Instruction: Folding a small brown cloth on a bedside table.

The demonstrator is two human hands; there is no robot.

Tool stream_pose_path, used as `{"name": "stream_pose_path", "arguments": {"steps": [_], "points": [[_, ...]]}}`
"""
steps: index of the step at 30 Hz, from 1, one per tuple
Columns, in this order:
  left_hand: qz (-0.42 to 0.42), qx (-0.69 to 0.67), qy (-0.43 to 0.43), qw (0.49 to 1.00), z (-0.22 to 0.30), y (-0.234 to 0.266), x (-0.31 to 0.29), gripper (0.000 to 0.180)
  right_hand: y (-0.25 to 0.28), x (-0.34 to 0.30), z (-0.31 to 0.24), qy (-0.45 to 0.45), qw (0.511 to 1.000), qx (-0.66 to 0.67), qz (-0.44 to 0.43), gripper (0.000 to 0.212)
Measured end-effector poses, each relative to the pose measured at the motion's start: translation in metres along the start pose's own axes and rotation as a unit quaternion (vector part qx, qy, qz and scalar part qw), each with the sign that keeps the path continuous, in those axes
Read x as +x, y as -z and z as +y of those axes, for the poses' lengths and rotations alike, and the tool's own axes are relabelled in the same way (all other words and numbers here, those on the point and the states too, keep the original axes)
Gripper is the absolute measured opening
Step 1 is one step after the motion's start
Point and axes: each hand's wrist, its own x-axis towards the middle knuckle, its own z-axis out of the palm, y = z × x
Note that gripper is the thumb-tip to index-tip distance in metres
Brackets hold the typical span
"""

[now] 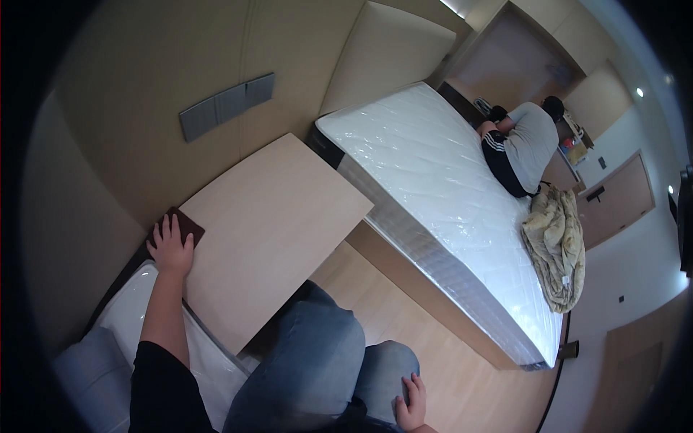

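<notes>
My left hand [172,249] lies flat with its fingers spread on a dark reddish-brown flat square piece [190,228]. It may be a cloth or a thin cover; its kind is not clear. That piece rests at the left corner of a light wooden tabletop [278,224], close to the padded wall. Down at the lower edge, my right hand [411,404] rests on my knee in blue jeans [390,361], its fingers stretched out and nothing held.
A plastic-wrapped white mattress [426,173] stands right of the tabletop, with a crumpled beige quilt [554,245] at its far right end. Another person [530,144] sits bent over on its far side. Beneath my left arm lies a second plastic-wrapped mattress [133,307] with a bluish-grey pillow-like bundle [94,379].
</notes>
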Motion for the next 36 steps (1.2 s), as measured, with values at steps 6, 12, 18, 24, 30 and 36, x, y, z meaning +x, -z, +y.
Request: {"name": "stream_pose_path", "arguments": {"steps": [6,12,18,24,30,36], "points": [[-0.018,0.010,0.002,1.000,0.003,0.008,0.001,0.079,0.008,0.014,-0.025,-0.020,1.000,-0.011,0.006,0.057],[-0.019,0.016,0.005,1.000,0.007,0.009,0.004,0.079,0.011,0.017,-0.031,-0.007,0.999,-0.035,0.017,0.055],[-0.033,0.021,0.022,0.999,0.018,0.017,-0.008,0.080,0.010,0.006,-0.019,-0.001,0.998,-0.036,0.050,0.053],[-0.033,0.063,0.014,0.997,0.019,0.007,-0.019,0.080,0.009,0.000,-0.015,-0.005,0.997,-0.032,0.071,0.052],[-0.024,0.010,-0.108,0.994,0.020,-0.003,-0.082,0.084,0.007,0.002,-0.017,-0.002,0.998,-0.030,0.059,0.053],[-0.026,-0.039,-0.207,0.977,0.023,-0.016,-0.177,0.088,0.005,-0.001,-0.020,-0.001,0.998,-0.030,0.061,0.053]]}}
